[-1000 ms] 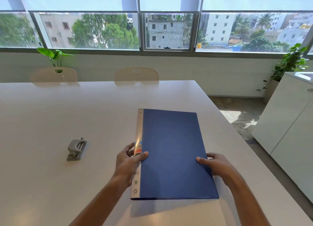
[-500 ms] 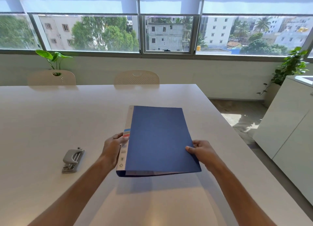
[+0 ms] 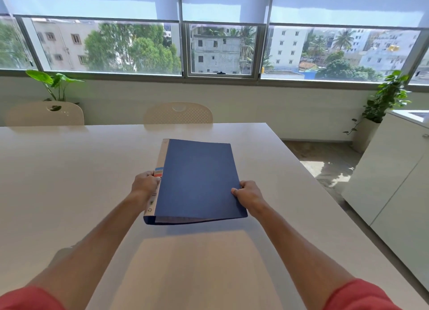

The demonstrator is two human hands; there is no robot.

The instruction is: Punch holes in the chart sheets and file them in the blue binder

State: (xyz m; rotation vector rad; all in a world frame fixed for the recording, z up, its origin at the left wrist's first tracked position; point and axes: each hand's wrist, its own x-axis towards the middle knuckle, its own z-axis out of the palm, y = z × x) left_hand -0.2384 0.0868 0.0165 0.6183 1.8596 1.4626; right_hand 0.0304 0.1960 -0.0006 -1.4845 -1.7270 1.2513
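The blue binder (image 3: 197, 179) is closed and held above the white table (image 3: 69, 170), its near edge raised and its shadow on the tabletop below. My left hand (image 3: 145, 185) grips its pale spine side. My right hand (image 3: 247, 194) grips its right edge, thumb on the cover. No chart sheets show. The hole punch is hidden, behind my left forearm or out of view.
Two beige chairs (image 3: 178, 113) (image 3: 44, 114) stand at the table's far edge, below a wide window. A white cabinet (image 3: 394, 182) runs along the right, with a potted plant (image 3: 383, 100) beyond it. Another plant (image 3: 54, 82) stands at the far left.
Both hands have lifted the binder off the table and carried it farther away from me. The hole punch, seen on the left earlier, is no longer visible.
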